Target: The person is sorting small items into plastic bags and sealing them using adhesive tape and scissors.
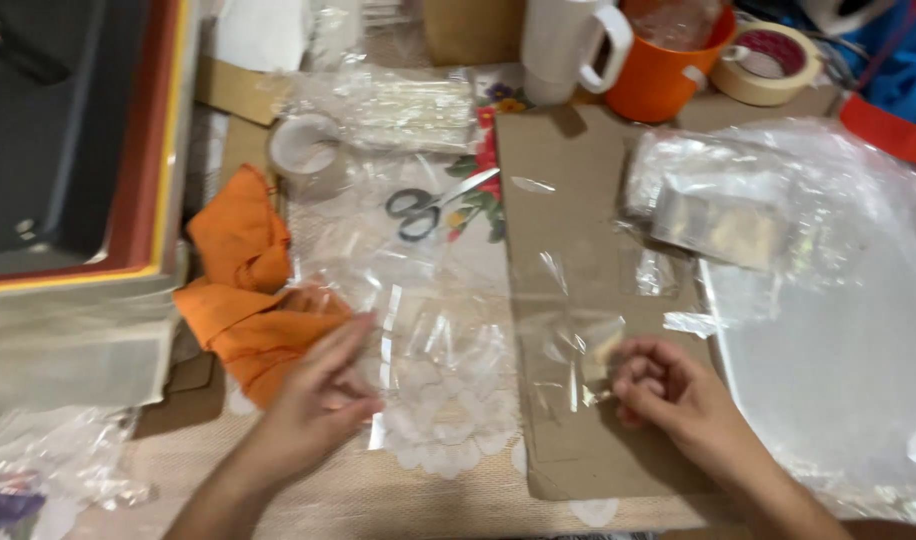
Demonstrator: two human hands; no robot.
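Observation:
My left hand [323,385] rests with fingers together on a heap of clear plastic bags [428,330] spread over the lace cloth, beside an orange cloth [243,290]. My right hand [663,385] lies curled on a brown cardboard sheet [568,200], its fingers pinching a small pale piece inside a clear plastic sleeve [578,355]. The sleeve lies across the cardboard's left edge. Whether the left hand grips a bag is unclear.
Scissors [433,205] and a clear tape roll [306,150] lie beyond the bags. A white mug [568,45], orange cup [668,65] and masking tape roll [773,60] stand at the back. A large plastic bag [838,330] lies right, a dark box [68,140] left.

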